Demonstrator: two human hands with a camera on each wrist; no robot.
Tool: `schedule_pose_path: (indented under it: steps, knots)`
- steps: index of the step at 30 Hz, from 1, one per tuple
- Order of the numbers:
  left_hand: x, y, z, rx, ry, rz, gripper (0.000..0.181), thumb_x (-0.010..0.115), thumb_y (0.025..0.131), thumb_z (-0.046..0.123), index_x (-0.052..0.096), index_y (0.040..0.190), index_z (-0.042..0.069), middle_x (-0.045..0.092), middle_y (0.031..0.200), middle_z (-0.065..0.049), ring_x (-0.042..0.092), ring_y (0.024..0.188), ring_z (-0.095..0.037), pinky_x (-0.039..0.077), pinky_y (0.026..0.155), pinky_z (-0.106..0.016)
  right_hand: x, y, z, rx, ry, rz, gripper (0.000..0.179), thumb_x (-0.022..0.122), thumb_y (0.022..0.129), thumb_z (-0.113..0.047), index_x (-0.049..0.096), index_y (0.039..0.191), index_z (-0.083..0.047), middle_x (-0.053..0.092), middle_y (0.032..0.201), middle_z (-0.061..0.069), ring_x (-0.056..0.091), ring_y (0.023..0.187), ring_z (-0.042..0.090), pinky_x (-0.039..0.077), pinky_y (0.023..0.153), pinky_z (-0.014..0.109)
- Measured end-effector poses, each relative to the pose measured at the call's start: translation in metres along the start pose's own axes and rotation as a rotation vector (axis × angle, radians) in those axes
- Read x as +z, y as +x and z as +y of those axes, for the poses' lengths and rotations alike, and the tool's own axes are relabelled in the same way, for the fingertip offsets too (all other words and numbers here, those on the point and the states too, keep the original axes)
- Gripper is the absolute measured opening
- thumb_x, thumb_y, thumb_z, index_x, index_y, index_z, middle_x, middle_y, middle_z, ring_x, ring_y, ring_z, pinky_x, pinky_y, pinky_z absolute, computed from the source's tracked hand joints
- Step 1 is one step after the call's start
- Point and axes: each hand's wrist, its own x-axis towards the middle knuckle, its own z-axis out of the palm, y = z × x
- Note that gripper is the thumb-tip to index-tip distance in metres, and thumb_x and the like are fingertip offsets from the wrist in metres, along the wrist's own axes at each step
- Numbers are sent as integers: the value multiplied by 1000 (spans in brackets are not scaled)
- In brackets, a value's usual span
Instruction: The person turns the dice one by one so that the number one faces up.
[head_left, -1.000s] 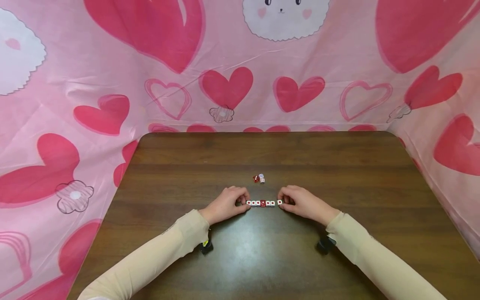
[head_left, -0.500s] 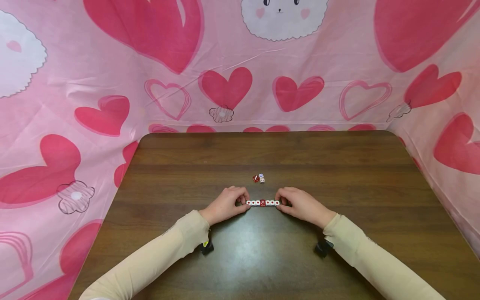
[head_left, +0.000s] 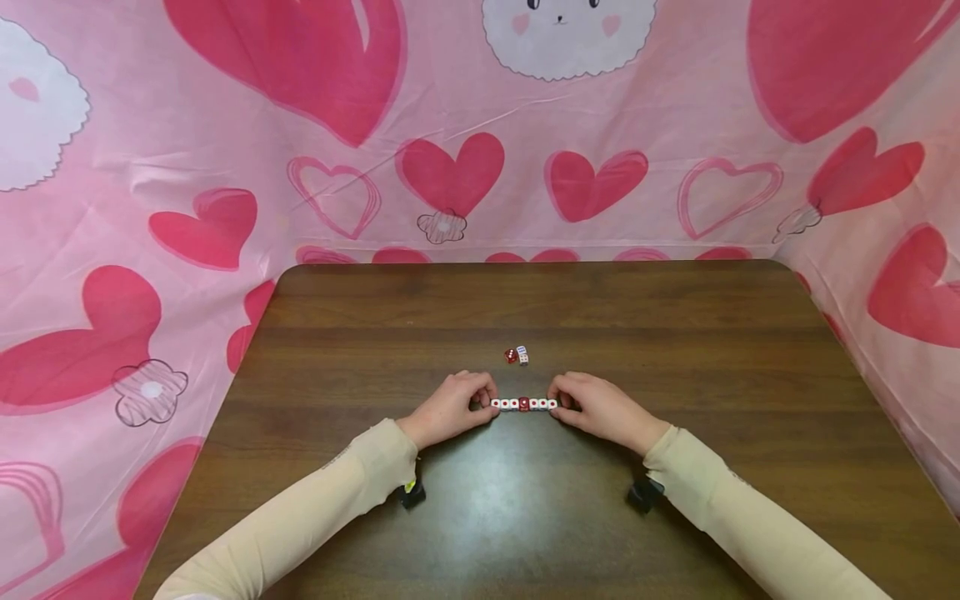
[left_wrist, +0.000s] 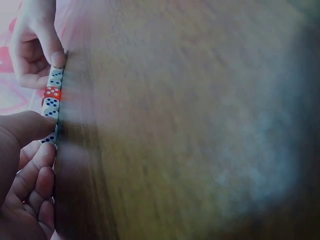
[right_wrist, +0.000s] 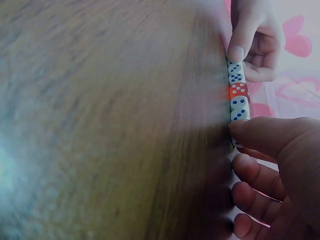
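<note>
A straight row of several white dice (head_left: 514, 404) lies on the wooden table, with a red die (head_left: 524, 404) in its middle. Red single dots face up on the white ones. At the row's left end, thumb and fingers of my left hand (head_left: 453, 406) pinch the end white die. My right hand (head_left: 607, 410) pinches the white die at the right end. From the left wrist, the red die (left_wrist: 52, 93) shows white dots and its neighbours blue ones. In the right wrist view my thumb (right_wrist: 267, 134) covers part of the nearest dice.
Beyond the row sits a small group: a red die (head_left: 511, 356) beside two white dice (head_left: 522, 357). The brown table (head_left: 480, 525) reaches to a pink heart-patterned cloth (head_left: 525, 192) hanging behind and at both sides.
My right hand has slid its white die leftward against the row, closing the gap that stood there a second ago. The left hand has stayed at its end.
</note>
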Motion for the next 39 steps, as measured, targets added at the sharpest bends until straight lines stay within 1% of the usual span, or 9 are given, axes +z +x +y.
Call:
schedule_pose_path:
  steps: [6, 9, 13, 17, 24, 32, 39]
  knots:
    - [0, -1, 0, -4, 3, 2, 13, 78, 94, 16, 66, 95, 16, 62, 83, 11, 53, 84, -11, 42, 85, -33, 1, 0, 0, 6, -13, 3, 15, 79, 94, -19, 66, 101, -18, 51, 82, -11, 47, 72, 5, 42, 65, 26]
    - [0, -1, 0, 4, 6, 11, 13, 78, 93, 15, 66, 95, 15, 62, 83, 10, 53, 83, -11, 43, 84, -32, 1, 1, 0, 17, -8, 1, 15, 79, 94, -22, 67, 102, -19, 51, 82, -11, 46, 73, 6, 41, 65, 26]
    - [0, -1, 1, 12, 8, 19, 13, 79, 92, 14, 66, 94, 15, 63, 81, 10, 53, 82, -11, 43, 84, -33, 2, 1, 1, 9, -7, 5, 15, 79, 94, -22, 67, 103, -20, 51, 81, -10, 46, 73, 6, 40, 65, 26]
    - [0, -2, 1, 1, 0, 17, 12, 78, 93, 14, 66, 94, 15, 63, 82, 10, 53, 83, -11, 43, 84, -33, 3, 1, 1, 7, -13, 11, 14, 78, 95, -23, 67, 103, -21, 50, 81, -11, 46, 72, 6, 40, 64, 26]
    - [1, 1, -1, -16, 2, 8, 12, 78, 94, 16, 66, 96, 15, 64, 84, 9, 54, 85, -11, 44, 84, -32, 2, 2, 1, 30, -11, 0, 15, 78, 95, -23, 67, 104, -20, 50, 80, -10, 46, 71, 7, 41, 63, 27]
    - [1, 2, 0, -22, -11, 17, 13, 78, 94, 17, 66, 96, 14, 63, 83, 9, 53, 85, -13, 43, 86, -35, 1, 4, -2, 40, -19, 1, 14, 79, 95, -24, 66, 102, -21, 50, 78, -11, 45, 69, 7, 41, 63, 28]
    - [0, 3, 2, -13, 11, 27, 12, 79, 93, 16, 69, 99, 13, 63, 81, 10, 54, 84, -13, 42, 88, -38, 3, 5, -3, 46, -32, 9, 14, 78, 95, -25, 67, 102, -21, 50, 78, -10, 46, 70, 8, 41, 62, 28]
